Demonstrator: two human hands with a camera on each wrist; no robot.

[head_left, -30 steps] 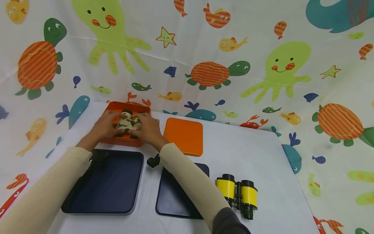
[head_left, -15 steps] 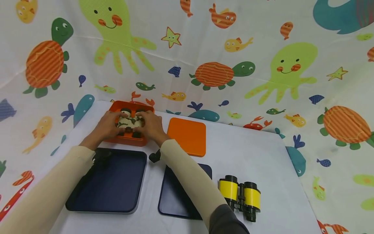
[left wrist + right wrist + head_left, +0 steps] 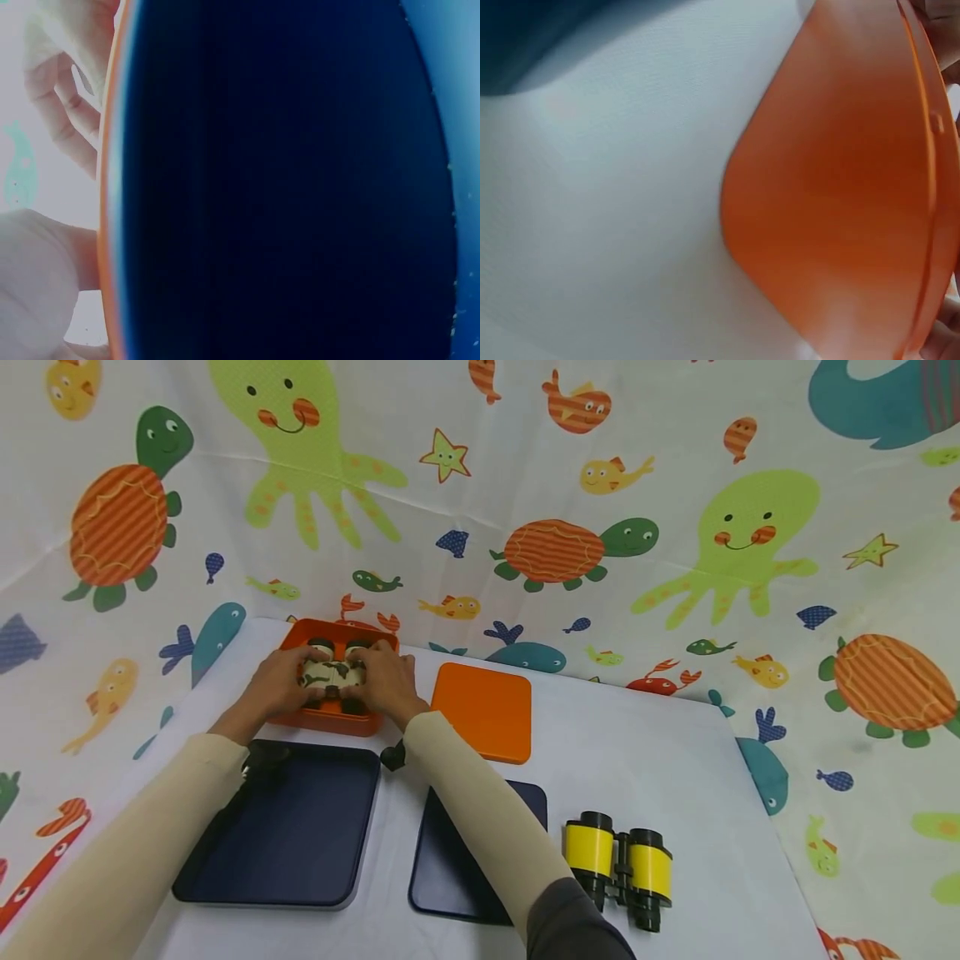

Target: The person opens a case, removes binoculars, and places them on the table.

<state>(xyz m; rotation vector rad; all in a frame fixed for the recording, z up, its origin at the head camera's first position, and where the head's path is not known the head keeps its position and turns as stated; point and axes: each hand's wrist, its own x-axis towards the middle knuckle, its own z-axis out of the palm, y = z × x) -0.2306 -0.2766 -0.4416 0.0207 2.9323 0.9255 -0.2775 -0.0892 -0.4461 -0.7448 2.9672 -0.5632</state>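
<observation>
In the head view, a pair of camouflage-patterned toy binoculars (image 3: 331, 674) lies within the orange box (image 3: 318, 720) at the back left. My left hand (image 3: 276, 683) grips its left side, and my right hand (image 3: 387, 682) grips the right side, fingers curled round the barrels. Both hands reach over the box rim. The right wrist view is filled largely by the box's outer wall (image 3: 832, 180), with fingertips at its right edge. A dark tray (image 3: 300, 180) fills most of the left wrist view, the hands partly showing at its left.
An orange lid (image 3: 483, 710) lies right of the box. The dark blue tray (image 3: 281, 835) sits in front, beside a dark flat lid (image 3: 457, 868) partly under the right forearm. Yellow and black binoculars (image 3: 618, 864) lie farther right. A patterned curtain (image 3: 465, 493) stands behind the table.
The camouflage binoculars have settled lower into the orange box, with both hands still gripping them. The head view has turned slightly left, shifting everything rightward.
</observation>
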